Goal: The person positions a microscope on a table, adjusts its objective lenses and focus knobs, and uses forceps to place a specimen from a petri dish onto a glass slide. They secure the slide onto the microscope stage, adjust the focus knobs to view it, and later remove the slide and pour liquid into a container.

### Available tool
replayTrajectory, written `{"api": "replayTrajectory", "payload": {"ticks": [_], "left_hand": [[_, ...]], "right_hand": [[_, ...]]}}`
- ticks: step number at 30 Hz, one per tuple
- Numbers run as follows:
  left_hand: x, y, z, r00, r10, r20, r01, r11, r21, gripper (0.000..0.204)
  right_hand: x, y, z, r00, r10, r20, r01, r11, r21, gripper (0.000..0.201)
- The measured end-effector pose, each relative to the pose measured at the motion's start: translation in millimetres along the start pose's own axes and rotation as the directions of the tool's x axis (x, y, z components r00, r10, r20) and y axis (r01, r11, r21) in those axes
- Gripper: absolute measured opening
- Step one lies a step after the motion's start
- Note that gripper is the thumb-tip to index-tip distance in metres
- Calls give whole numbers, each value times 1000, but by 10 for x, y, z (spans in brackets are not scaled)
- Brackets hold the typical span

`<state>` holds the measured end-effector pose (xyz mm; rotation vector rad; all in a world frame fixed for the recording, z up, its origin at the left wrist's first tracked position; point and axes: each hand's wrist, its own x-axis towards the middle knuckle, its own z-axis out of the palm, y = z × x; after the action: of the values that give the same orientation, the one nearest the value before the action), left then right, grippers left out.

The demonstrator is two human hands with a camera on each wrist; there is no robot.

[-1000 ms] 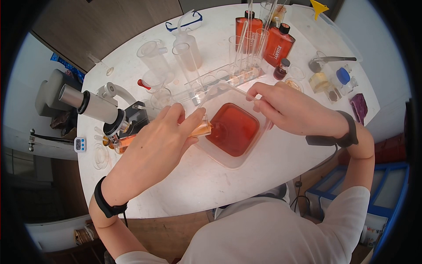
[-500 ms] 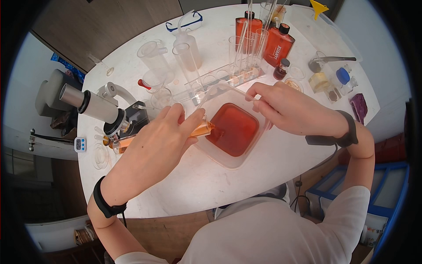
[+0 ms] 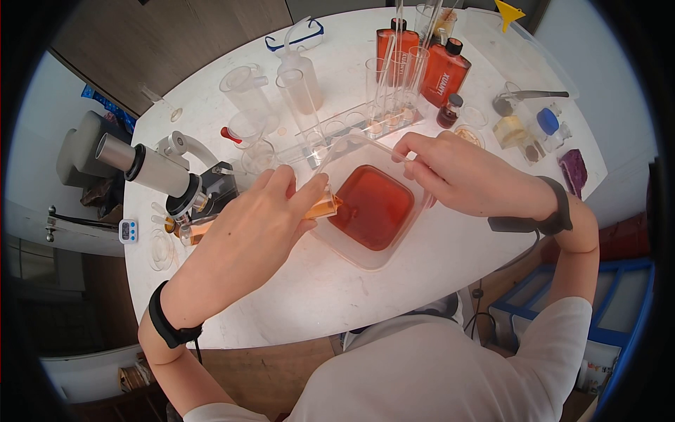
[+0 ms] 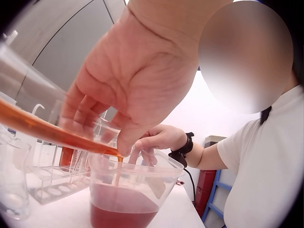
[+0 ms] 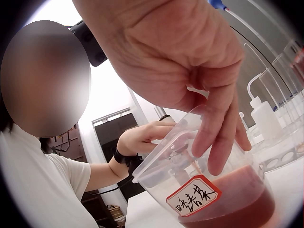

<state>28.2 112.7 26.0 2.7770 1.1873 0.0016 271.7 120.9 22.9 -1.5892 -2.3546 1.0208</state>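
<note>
My left hand (image 3: 242, 228) grips a large clear test tube (image 4: 47, 135), tilted with its mouth over a translucent plastic container (image 3: 370, 263). Orange liquid runs from the tube's lip into the container in a thin stream in the left wrist view. Red liquid (image 3: 376, 211) fills the container's lower part. At the far right corner of its rim, my right hand (image 3: 464, 176) pinches the container. A handwritten label (image 5: 194, 195) with a red border is stuck on the container's side. The hand hides the tube's middle in the head view.
Behind the container stands a clear rack (image 3: 337, 133) with several glass tubes. A microscope (image 3: 158, 172) and a small timer (image 3: 128, 231) are at the left. Red bottles (image 3: 446, 74), a small dark bottle (image 3: 450, 111) and tweezers (image 3: 541, 93) stand or lie toward the back right.
The orange liquid has drawn back from the tube's far end as it pours out. My left wrist has shifted very slightly left; my right hand has stayed in place.
</note>
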Motion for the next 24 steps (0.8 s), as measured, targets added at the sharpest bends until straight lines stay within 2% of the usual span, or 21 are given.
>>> {"api": "replayTrajectory", "payload": {"ticks": [18, 24], "left_hand": [[-9, 8, -6, 1000, -7, 21, 7, 1000, 25, 45], [-8, 19, -10, 1000, -6, 25, 4, 999, 42, 45]], "right_hand": [[-2, -20, 9, 999, -21, -25, 19, 998, -65, 18], [-14, -29, 13, 1000, -18, -26, 17, 1000, -19, 17]]}}
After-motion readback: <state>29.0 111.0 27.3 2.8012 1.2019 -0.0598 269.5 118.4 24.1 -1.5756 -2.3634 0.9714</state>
